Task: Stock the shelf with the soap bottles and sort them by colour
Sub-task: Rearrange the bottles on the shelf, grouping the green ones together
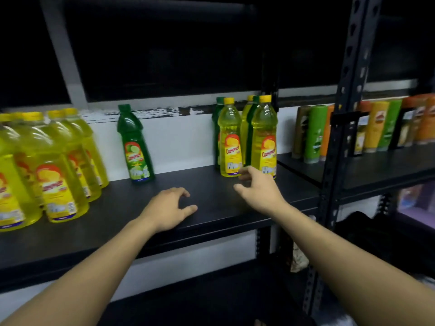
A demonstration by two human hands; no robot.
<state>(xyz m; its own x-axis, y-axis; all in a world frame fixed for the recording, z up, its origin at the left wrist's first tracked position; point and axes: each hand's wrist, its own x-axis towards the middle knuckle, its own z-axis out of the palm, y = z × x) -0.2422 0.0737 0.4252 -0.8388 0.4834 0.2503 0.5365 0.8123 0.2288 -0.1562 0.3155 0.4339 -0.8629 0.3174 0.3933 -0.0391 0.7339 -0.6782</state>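
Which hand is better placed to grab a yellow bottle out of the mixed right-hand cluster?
Right. The right hand is open, right by the front yellow soap bottles; the left hand is over bare shelf, farther from them.

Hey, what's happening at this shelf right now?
A person is sorting soap by colour on a black shelf. Yellow bottles are grouped at the left, one green bottle stands alone mid-shelf, and a mixed yellow-and-green cluster stands at the right. The right grip, open, reaches toward that cluster's front yellow bottles; the left grip hovers open over the shelf, holding nothing.
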